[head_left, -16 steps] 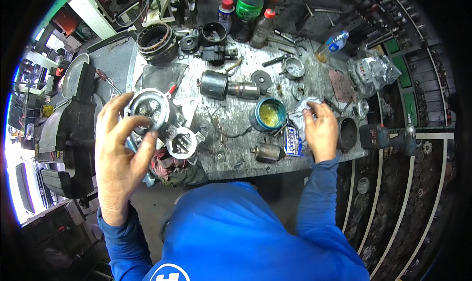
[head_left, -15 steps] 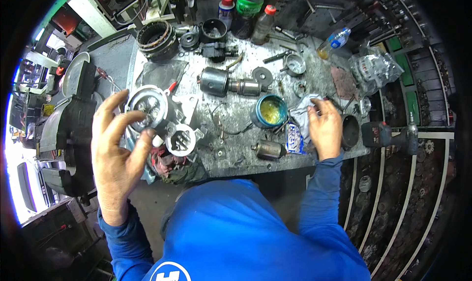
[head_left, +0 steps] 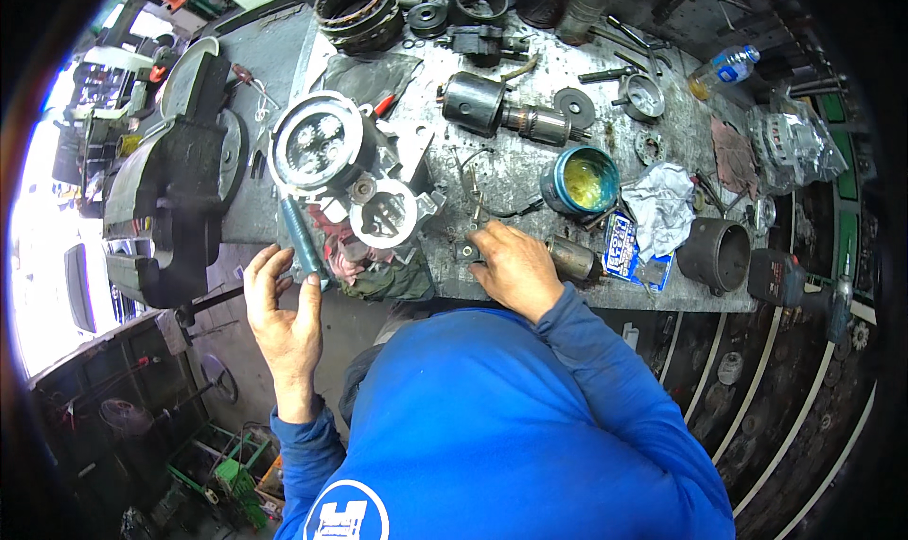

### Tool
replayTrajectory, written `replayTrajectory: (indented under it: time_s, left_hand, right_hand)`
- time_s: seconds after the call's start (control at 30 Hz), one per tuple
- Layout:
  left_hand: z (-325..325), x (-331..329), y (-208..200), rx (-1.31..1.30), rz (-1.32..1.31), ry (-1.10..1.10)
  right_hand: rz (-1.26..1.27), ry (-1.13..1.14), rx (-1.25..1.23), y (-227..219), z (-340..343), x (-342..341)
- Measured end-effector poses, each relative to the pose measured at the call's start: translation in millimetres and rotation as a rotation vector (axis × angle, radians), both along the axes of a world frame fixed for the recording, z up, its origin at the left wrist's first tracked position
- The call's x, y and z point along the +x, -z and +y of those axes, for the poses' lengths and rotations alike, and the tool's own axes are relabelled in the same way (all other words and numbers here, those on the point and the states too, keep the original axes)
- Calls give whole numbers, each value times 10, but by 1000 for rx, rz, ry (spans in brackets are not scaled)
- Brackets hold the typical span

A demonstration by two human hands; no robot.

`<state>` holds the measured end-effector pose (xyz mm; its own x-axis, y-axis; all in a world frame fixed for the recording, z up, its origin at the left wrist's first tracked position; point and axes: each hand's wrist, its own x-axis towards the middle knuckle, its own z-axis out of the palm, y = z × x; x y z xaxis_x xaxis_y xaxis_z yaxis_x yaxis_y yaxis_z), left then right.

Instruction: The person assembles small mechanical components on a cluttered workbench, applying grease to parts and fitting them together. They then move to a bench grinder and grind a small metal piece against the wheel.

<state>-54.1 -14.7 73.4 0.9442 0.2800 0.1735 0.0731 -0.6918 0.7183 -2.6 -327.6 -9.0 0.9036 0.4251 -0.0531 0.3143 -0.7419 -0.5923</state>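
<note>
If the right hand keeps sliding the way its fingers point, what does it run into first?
The right hand points up and left across the bench. Its fingertips already touch a small dark metal part; beyond that, probably the round silver housing, though depth is hard to judge.

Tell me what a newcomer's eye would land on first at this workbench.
First comes the big round metal housing at the left of the grey bench top, with the left hand gripping a blue-handled tool just below it. Next is the blue tub of yellow grease right of centre, beside a crumpled white rag. The right hand rests at the bench's near edge on a small dark part.
</note>
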Motion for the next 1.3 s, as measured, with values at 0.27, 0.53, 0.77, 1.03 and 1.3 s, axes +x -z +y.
replayTrajectory:
  time_s: [0.27, 0.53, 0.77, 1.03, 1.3]
  left_hand:
    - [-97, 40, 26, 166, -3, 122]
    - [-171, 98, 127, 92, -22, 214]
    - [-128, 216, 28, -15, 9, 306]
    - [-145, 352, -119, -181, 220, 488]
    - [-486, 486, 207, -540, 691, 702]
  right_hand:
    - [96, 37, 34, 54, 54, 114]
    - [956, 594, 676, 6, 9, 447]
    - [1018, 582, 1036, 30, -50, 194]
    - [930, 405, 1514, -80, -238, -70]
    - [786, 417, 1338, -198, -99, -158]
